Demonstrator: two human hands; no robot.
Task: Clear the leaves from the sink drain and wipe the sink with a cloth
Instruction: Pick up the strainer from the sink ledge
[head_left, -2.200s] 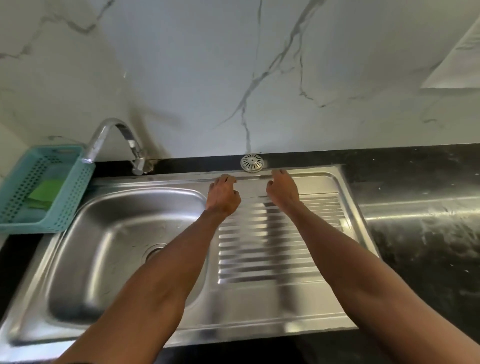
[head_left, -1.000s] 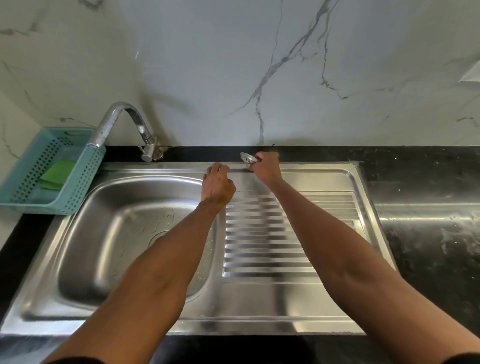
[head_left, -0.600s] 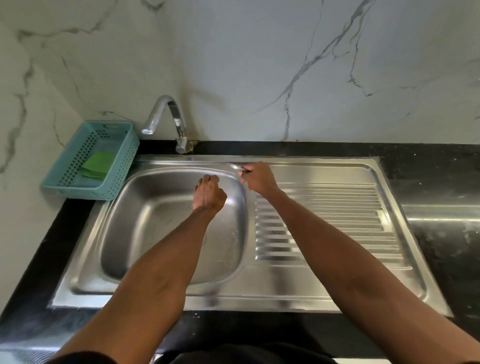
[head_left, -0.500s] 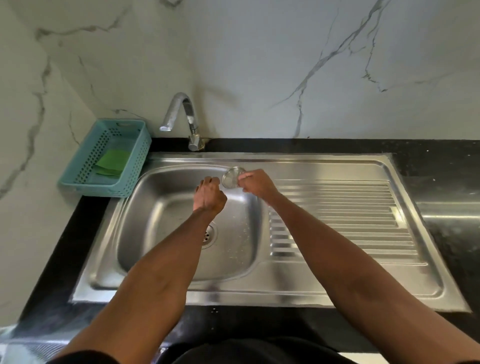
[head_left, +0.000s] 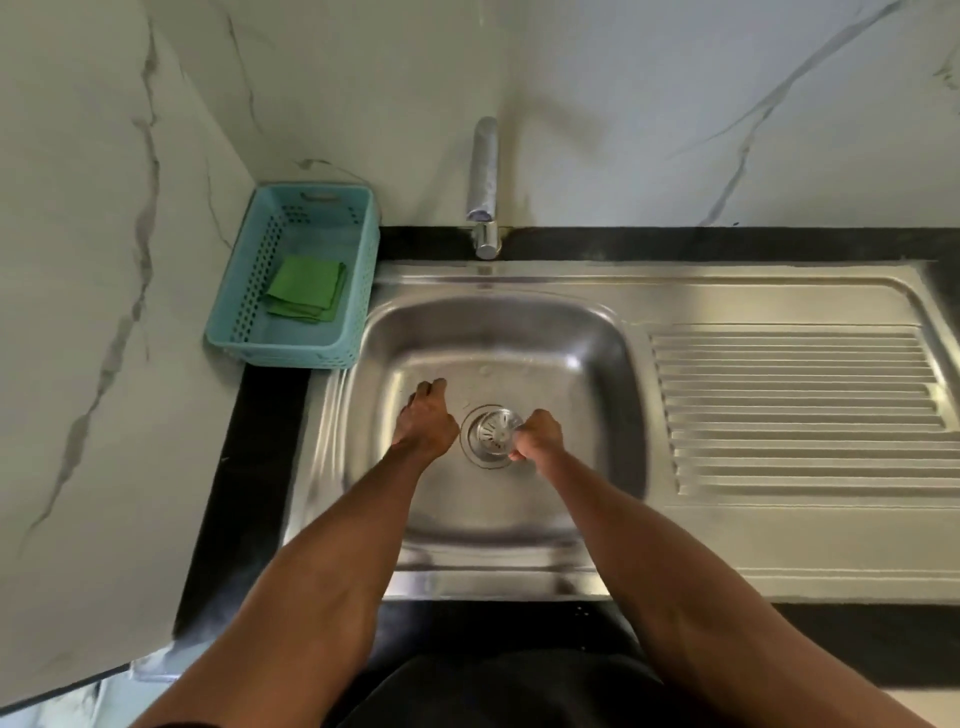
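Note:
The steel sink (head_left: 613, 395) has a round drain opening at the bottom of its basin. My right hand (head_left: 537, 435) pinches the metal drain strainer (head_left: 493, 426) by its right edge and holds it over the drain opening. My left hand (head_left: 425, 418) is low in the basin just left of the drain, fingers loosely curled and holding nothing. No leaves show in the basin. A folded green cloth (head_left: 306, 288) lies in the teal basket (head_left: 358, 306) left of the sink.
The tap (head_left: 483, 187) stands at the back of the sink, its spout pointing toward the basin. A ribbed draining board (head_left: 795, 410) fills the right half. Black counter (head_left: 249, 467) borders the sink; marble walls close off the left and back.
My right hand picked the strainer off the counter behind the sink and carried it down to the drain. My left hand moved into the basin. The view swung left and down.

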